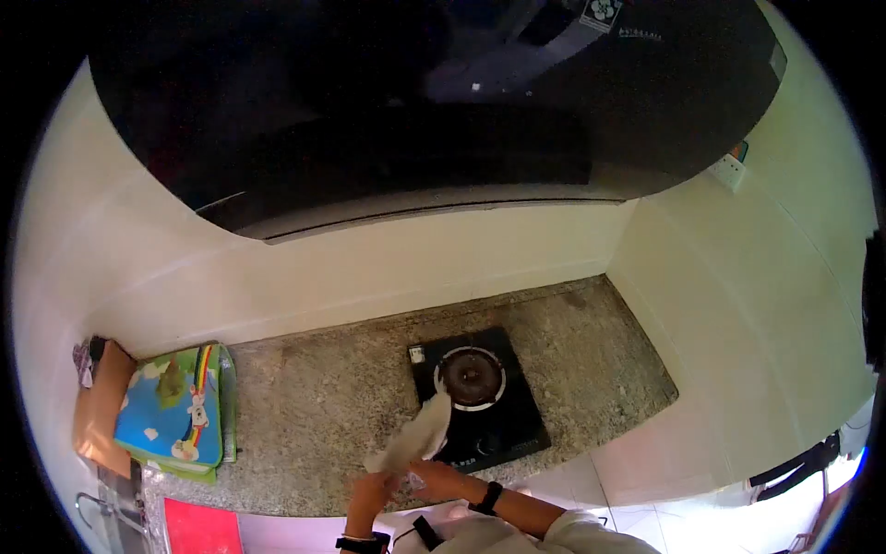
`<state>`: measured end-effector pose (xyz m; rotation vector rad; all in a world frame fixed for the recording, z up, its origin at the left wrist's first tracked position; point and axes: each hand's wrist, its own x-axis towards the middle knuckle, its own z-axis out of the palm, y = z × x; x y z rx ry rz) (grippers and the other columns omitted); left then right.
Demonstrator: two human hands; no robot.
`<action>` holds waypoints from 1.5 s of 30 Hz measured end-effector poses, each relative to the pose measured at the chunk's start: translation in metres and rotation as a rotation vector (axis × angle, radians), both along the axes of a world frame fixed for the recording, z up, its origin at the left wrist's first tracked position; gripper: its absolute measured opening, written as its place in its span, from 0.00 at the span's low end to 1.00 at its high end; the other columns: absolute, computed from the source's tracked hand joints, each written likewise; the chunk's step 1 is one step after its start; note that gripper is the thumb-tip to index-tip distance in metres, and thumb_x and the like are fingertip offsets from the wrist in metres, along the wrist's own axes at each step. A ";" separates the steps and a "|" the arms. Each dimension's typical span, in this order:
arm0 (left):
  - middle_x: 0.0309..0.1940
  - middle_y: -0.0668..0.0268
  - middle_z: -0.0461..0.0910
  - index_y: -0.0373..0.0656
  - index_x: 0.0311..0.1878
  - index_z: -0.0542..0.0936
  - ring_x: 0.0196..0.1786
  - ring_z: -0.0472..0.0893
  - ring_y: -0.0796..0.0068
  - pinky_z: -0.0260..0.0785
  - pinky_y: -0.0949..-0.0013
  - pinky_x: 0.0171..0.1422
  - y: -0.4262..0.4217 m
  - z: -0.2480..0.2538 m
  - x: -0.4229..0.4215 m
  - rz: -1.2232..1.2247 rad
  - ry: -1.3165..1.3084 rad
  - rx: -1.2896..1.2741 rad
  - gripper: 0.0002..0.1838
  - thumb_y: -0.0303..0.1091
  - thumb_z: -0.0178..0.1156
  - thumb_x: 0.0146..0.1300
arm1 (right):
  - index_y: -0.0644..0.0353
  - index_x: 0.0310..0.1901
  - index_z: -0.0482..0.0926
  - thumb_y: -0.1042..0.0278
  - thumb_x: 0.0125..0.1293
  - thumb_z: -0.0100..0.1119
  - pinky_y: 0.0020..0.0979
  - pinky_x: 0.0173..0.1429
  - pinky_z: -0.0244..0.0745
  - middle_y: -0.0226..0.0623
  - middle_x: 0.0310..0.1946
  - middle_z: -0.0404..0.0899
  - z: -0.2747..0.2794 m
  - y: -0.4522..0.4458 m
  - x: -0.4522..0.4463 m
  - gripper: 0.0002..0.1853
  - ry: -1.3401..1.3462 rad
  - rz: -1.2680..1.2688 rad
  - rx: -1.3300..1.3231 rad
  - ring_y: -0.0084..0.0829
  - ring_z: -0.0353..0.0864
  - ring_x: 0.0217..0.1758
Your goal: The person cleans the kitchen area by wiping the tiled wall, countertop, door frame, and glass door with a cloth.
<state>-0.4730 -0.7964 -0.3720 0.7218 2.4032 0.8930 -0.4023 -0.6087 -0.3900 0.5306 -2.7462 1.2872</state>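
Note:
A pale cloth [417, 438] is held up by both hands over the counter's front edge, and its upper end overlaps the left side of a black cooktop [506, 427]. My left hand [373, 489] is closed at the cloth's lower left end. Close beside it, my right hand [436, 480] grips the cloth's lower right part. The finer finger positions are too small to tell. On the cooktop, a round dark plate with a light ring shows just above the cloth. Dark bands are on both wrists.
A speckled stone counter [314, 397] runs along the wall. Folded blue and green bags [171, 406] lie at its left, by a brown box [103, 406]. A large dark glossy hood [388, 111] hangs above. A wall socket [728, 172] is at the right.

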 end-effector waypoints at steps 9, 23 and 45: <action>0.19 0.62 0.79 0.35 0.31 0.79 0.20 0.77 0.75 0.68 0.71 0.25 -0.032 0.034 -0.003 0.104 -0.170 0.320 0.08 0.30 0.53 0.58 | 0.56 0.55 0.64 0.72 0.53 0.52 0.42 0.43 0.69 0.50 0.38 0.75 -0.019 0.010 -0.018 0.25 -0.211 -0.261 0.198 0.49 0.74 0.42; 0.36 0.60 0.79 0.37 0.41 0.74 0.39 0.80 0.73 0.72 0.72 0.33 -0.124 0.073 -0.036 0.529 -0.059 0.585 0.10 0.33 0.46 0.65 | 0.59 0.57 0.65 0.76 0.55 0.50 0.44 0.43 0.69 0.49 0.39 0.75 0.052 0.032 -0.093 0.25 -0.099 -0.061 0.473 0.45 0.76 0.39; 0.45 0.52 0.76 0.39 0.52 0.70 0.49 0.75 0.58 0.68 0.61 0.51 -0.124 -0.109 -0.028 0.731 -0.204 0.181 0.28 0.32 0.65 0.46 | 0.61 0.43 0.75 0.73 0.52 0.51 0.45 0.46 0.69 0.48 0.32 0.76 -0.009 0.001 -0.076 0.14 -0.149 0.170 0.544 0.46 0.75 0.41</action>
